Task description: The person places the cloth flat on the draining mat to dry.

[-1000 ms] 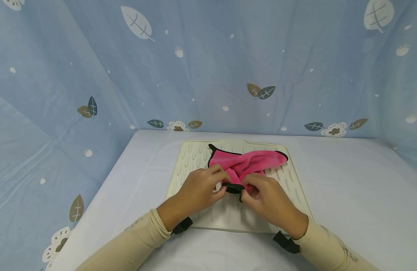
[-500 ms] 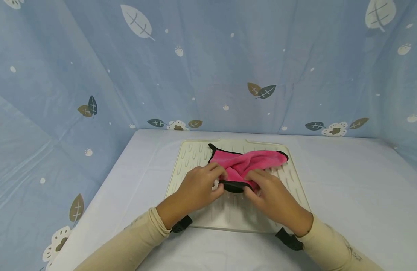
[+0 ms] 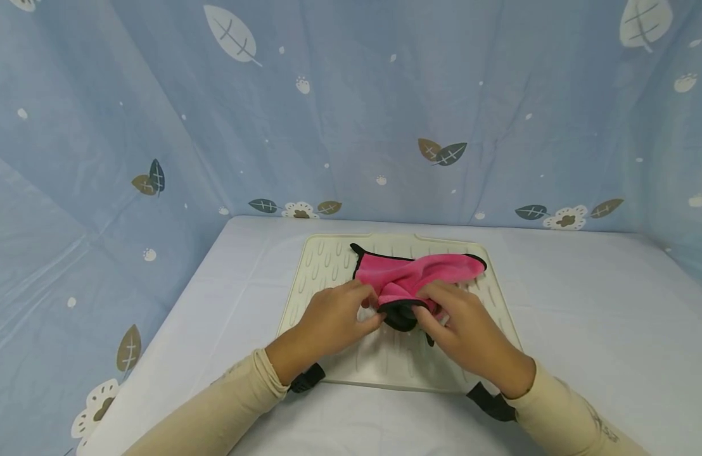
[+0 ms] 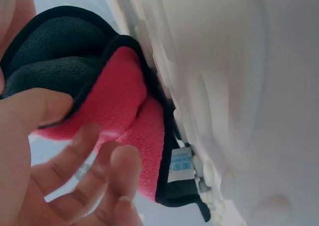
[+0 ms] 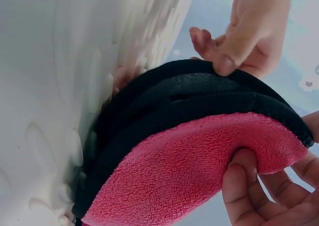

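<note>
A pink cleaning cloth with black edging and a dark grey underside lies rumpled across a cream ridged mat. My left hand pinches its near edge, thumb against the dark side in the left wrist view. A short way to the right, my right hand pinches the same edge, fingers on the pink face. Between them the edge is lifted and the dark underside shows as a hollow. A small white label sits near one corner. Far corners of the cloth spread toward the back of the mat.
The mat rests on a table with a white cover. Behind and to the left hangs a blue curtain with a leaf print. Black straps hang at both wrists.
My right hand has shifted slightly right and the lifted edge between the hands gapes wider. More of the dark underside shows, and a black corner now hangs below the right hand.
</note>
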Tool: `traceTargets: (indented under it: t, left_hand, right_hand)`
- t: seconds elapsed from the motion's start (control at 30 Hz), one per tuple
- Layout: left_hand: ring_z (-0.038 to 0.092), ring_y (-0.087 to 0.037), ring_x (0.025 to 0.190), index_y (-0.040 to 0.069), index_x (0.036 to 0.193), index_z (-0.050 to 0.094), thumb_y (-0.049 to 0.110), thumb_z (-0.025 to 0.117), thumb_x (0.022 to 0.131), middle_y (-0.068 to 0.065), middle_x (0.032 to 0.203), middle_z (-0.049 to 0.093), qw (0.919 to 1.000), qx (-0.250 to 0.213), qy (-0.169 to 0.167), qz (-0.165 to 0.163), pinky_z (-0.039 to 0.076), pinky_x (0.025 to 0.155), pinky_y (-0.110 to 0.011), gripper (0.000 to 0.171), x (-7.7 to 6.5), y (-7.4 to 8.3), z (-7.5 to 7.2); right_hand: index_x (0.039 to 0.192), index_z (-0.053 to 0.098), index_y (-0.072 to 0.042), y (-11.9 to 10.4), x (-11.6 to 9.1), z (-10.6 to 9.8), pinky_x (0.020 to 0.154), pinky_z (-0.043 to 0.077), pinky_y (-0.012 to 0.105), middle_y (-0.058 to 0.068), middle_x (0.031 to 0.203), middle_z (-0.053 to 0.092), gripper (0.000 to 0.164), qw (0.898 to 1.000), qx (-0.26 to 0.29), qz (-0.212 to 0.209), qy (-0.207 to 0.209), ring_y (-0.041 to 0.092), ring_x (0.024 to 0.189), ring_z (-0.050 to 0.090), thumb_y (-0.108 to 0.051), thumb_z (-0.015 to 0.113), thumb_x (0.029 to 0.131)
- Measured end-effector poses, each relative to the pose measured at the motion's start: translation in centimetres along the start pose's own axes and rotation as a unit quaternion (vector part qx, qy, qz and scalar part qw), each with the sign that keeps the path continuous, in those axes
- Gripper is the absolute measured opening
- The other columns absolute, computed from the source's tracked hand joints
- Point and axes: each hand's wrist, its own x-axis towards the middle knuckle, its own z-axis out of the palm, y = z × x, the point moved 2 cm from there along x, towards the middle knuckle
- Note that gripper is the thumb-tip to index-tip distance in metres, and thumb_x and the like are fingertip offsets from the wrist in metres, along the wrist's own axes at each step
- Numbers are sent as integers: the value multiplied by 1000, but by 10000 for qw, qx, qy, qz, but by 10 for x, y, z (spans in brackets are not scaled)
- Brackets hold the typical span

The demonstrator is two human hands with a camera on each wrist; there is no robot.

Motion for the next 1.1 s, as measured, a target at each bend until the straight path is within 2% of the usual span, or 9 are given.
traceTargets:
  t: [0.2,0.33,0.43,0.57,0.63,0.7,0.8,0.97,1.1]
  left_hand:
    - [48,-3,59,19,82,67,19,73,83,8,79,63,9978,104,605,233,40,53,-20,7,2,-4,-3]
    - [41,-3,52,17,84,66,16,68,81,6,79,64,9932,382,1022,395,36,50,-20,3,3,-9,-10]
    - [38,-4,49,17,83,66,16,67,80,6,76,62,9869,713,1378,449,36,49,-21,4,3,-13,-16]
    - [46,-5,51,17,83,64,15,67,79,6,74,61,9816,778,1684,461,38,50,-23,5,4,-16,-22]
    - [50,-5,53,17,83,63,14,66,80,5,74,61,9819,706,1697,462,40,51,-23,5,5,-17,-24]
    - [52,-4,55,16,84,62,14,67,82,5,75,62,9842,609,1601,456,40,52,-23,6,5,-16,-24]
    - [50,-1,57,17,88,62,16,68,84,6,79,64,9902,507,1249,361,39,53,-22,7,6,-15,-24]
    - [50,-2,60,20,99,62,31,70,88,8,88,65,9992,362,189,-34,42,54,-23,18,5,-13,-23]
    - [54,-4,70,20,99,61,39,74,86,8,89,63,9975,284,-575,-308,44,58,-26,27,4,-14,-22]
  right_hand:
    - [87,63,-15,4,1,-4,60,53,24,-8,82,59,14,10000,-49,-49,68,1,72,54,-1,67,88]
    - [84,61,-13,10,2,-6,57,47,20,-8,77,54,16,9992,-347,-91,182,1,68,49,2,65,82]
    - [85,63,-11,14,2,-6,56,42,18,-8,76,51,16,9978,-632,-68,187,2,68,44,3,63,78]
    - [88,66,-10,17,3,-6,55,41,18,-6,78,53,19,9967,-803,13,129,3,69,44,4,61,77]
    - [89,67,-10,18,3,-7,55,41,18,-6,79,54,20,9967,-806,74,105,3,69,44,5,60,76]
    - [89,67,-10,18,3,-9,55,40,18,-6,79,54,22,9967,-799,132,88,4,68,44,5,60,76]
    - [88,66,-11,19,3,-11,55,39,19,-6,78,53,22,9967,-783,208,72,4,67,43,6,60,77]
    - [87,65,-12,23,3,-15,56,37,20,-6,78,52,21,9965,-756,341,29,5,68,43,6,60,78]
    - [87,65,-13,26,3,-16,57,37,21,-6,78,52,21,9966,-722,389,-26,6,70,43,5,59,79]
